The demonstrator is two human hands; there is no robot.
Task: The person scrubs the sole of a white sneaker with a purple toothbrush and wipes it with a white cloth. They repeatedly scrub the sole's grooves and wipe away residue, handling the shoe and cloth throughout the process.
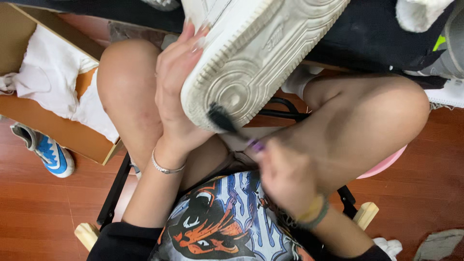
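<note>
White sneaker [256, 53]: upper centre of frame, sole facing up, gripped along its side by the left hand [176, 92], fingers wrapped around the upper. Small brush [227, 123]: dark bristles touching the sole's heel, purple handle clasped in the blurred right hand [285, 176], centre frame. Cardboard box [58, 128] with white cloth [53, 77]: upper left. Blue-and-white shoe [46, 150]: left edge, on wooden floor.

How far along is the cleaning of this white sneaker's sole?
Midway, as far as one view shows. The left hand grips the white sneaker sole-up; the right hand, blurred, presses a dark-bristled brush against the heel end. The sole's grooves look grey and grimy along the edge, so scrubbing remains. No stretch looks clearly finished. The uppers are mostly hidden.
</note>
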